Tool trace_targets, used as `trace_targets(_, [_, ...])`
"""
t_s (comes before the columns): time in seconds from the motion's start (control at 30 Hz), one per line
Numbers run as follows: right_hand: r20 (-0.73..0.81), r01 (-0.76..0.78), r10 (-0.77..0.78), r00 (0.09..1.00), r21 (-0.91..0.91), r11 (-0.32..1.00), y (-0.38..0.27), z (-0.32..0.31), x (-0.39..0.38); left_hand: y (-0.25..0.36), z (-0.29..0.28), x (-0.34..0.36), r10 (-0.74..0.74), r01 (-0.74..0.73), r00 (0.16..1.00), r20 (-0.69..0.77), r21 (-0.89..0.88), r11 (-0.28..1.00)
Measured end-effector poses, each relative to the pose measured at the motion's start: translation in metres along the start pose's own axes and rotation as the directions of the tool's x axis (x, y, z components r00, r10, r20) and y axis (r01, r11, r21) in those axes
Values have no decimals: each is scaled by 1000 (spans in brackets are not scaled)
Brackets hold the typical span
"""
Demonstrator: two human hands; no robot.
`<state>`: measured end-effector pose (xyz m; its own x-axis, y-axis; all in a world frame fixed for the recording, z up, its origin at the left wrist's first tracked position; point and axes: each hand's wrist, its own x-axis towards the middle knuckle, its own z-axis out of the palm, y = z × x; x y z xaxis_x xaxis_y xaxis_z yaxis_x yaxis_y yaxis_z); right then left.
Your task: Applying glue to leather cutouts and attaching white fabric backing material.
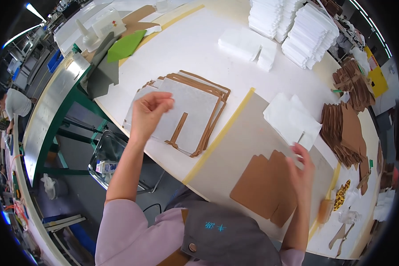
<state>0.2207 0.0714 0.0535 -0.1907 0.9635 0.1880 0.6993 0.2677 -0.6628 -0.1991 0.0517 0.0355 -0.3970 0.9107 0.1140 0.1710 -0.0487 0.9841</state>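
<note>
My left hand (157, 104) is curled closed, with nothing visible in it, over a stack of brown-edged pieces topped with pale grey sheets (197, 111), the top one crossed by a narrow brown slot shape. My right hand (299, 162) has curved fingers apart, close to a small pile of thin white pieces (290, 115). Below it, a brown cut piece with a notched edge (257, 181) lies flat on a grey mat (221, 164) bordered by yellow tape.
Tall white stacks (310, 35), a low white pile (244, 48) and brown piles (343, 133) line the table's back and right. A green sheet (124, 46) and plastic bottle (86, 37) lie back left. A green-framed bench (48, 128), metal chair (102, 159) and another person (15, 106) are left.
</note>
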Motion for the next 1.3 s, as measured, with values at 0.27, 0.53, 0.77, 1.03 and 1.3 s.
trace_targets(0.27, [-180,-686,663,727,-204,698,185,-204,-190,18,105,-55,-342,584,741,578,-302,754])
trace_targets(0.53, [-24,-754,785,619,262,602,176,-193,-176,20,166,-65,-210,473,678,704,-199,858])
trace_targets(0.77, [-380,209,560,736,915,345,102,-110,-169,21,204,-63,-216,391,631,745,-65,918])
trace_targets(1.03, [-449,195,745,494,892,408,82,-43,-176,6,213,-61,-148,228,733,664,-35,973])
trace_targets(1.3, [-398,55,819,414,909,414,73,-43,-167,2,213,-61,-138,187,797,588,-24,982])
